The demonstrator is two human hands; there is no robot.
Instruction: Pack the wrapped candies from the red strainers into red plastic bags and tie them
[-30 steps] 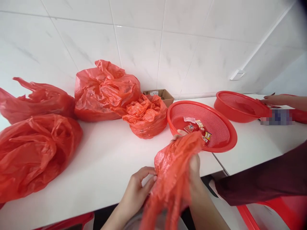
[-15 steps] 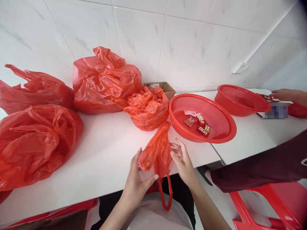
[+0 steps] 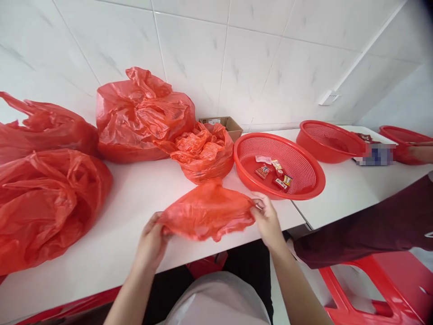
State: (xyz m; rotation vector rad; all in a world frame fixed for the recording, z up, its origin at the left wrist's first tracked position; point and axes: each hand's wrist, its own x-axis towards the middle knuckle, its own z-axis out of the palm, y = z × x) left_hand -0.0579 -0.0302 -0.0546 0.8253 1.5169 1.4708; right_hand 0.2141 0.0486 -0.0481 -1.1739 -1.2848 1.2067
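A thin red plastic bag [image 3: 209, 210] is stretched sideways between my two hands, above the front part of the white table [image 3: 135, 194]. My left hand [image 3: 154, 237] pinches its left end. At the bag's right end, my right hand [image 3: 267, 219] is closed on the plastic with thumb and fingers. Just behind the bag sits a small, crumpled red bag bundle [image 3: 204, 155]. Beyond my right hand stands a red perforated basket [image 3: 304, 180] with several small snack packets [image 3: 263, 171] on its bottom.
Large stuffed red bags [image 3: 145, 122] crowd the left side and back. A cardboard box [image 3: 233, 128] stands against the wall. Further right are another red basket [image 3: 329, 142], a co-worker's hand [image 3: 419, 153] and dark sleeve or trouser cloth [image 3: 365, 225], and a red stool [image 3: 399, 280].
The bag hung gathered with its handle loop dangling; now it is spread wide. My left hand has moved left and closed on it. The co-worker's hand has moved down and right.
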